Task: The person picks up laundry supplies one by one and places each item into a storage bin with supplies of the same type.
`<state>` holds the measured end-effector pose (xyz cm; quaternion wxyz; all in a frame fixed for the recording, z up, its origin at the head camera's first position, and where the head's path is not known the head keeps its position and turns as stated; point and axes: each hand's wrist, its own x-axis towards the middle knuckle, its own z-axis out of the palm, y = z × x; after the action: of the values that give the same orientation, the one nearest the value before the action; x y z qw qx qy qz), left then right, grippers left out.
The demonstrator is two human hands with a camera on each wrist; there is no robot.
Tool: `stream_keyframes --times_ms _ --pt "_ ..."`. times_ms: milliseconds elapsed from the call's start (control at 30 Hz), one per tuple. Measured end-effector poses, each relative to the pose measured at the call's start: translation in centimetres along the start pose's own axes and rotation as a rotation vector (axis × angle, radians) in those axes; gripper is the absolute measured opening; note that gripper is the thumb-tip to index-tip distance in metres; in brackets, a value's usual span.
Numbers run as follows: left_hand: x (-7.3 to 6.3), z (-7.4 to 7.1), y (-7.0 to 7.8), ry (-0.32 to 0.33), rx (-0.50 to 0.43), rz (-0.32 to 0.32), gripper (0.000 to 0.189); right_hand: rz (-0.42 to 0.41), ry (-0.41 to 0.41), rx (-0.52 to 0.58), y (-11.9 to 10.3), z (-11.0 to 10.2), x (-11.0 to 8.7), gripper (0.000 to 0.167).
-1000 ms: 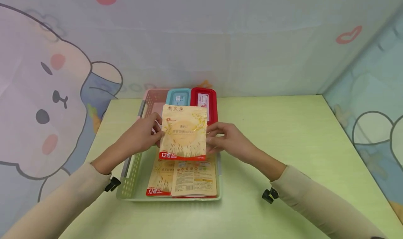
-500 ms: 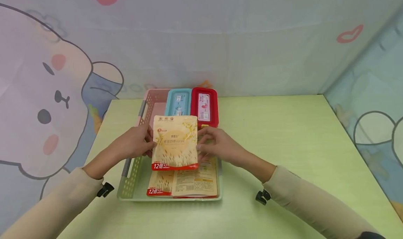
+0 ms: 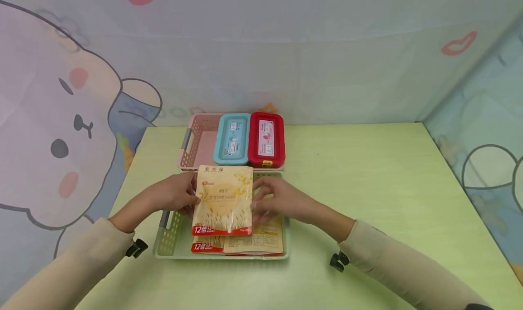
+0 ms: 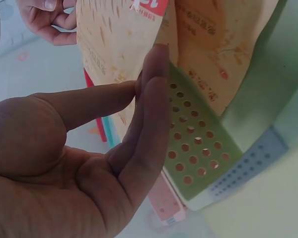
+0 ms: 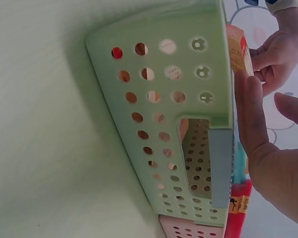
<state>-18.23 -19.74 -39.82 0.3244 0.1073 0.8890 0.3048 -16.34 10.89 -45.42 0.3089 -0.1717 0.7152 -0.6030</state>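
Observation:
A flat cream pouch (image 3: 222,203) with a wheat print and a red lower band is over the green basket (image 3: 171,255). My left hand (image 3: 177,193) pinches its left edge between thumb and fingers. On the other side my right hand (image 3: 283,201) has its fingertips at the pouch's right edge; in the right wrist view those fingers lie fairly straight, with the thumb apart. Underneath, a printed front of another pouch (image 3: 207,245) and a pouch showing its text side (image 3: 267,237) lie in the basket, partly covered.
Behind the green basket stands a pink basket (image 3: 199,149) holding a light blue box (image 3: 232,140) and a red box (image 3: 266,142) side by side. Both baskets sit on a pale green table (image 3: 351,174) against a printed cloth backdrop (image 3: 351,65).
Both hands have brought the pouch nearer and slightly left, uncovering the blue and red boxes. It now covers more of the pouches in the green basket.

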Motion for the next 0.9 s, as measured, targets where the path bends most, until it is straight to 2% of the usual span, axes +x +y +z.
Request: stream_keyframes --times_ms 200,433,567,900 --pt "0.1 0.7 -0.6 -0.042 -0.017 -0.024 0.021 0.029 -0.054 0.018 0.5 0.6 -0.1 0.044" --pt "0.4 1.4 -1.1 -0.097 0.059 -0.05 0.009 0.061 -0.09 0.003 1.0 1.3 0.0 0.044" --pt "0.7 1.6 -1.4 -0.107 0.072 -0.06 0.005 0.089 -0.105 -0.011 1.1 1.5 0.0 0.044" --pt "1.5 2.3 -1.9 -0.128 0.09 -0.085 0.008 0.144 -0.142 0.018 0.7 1.7 0.0 0.049"
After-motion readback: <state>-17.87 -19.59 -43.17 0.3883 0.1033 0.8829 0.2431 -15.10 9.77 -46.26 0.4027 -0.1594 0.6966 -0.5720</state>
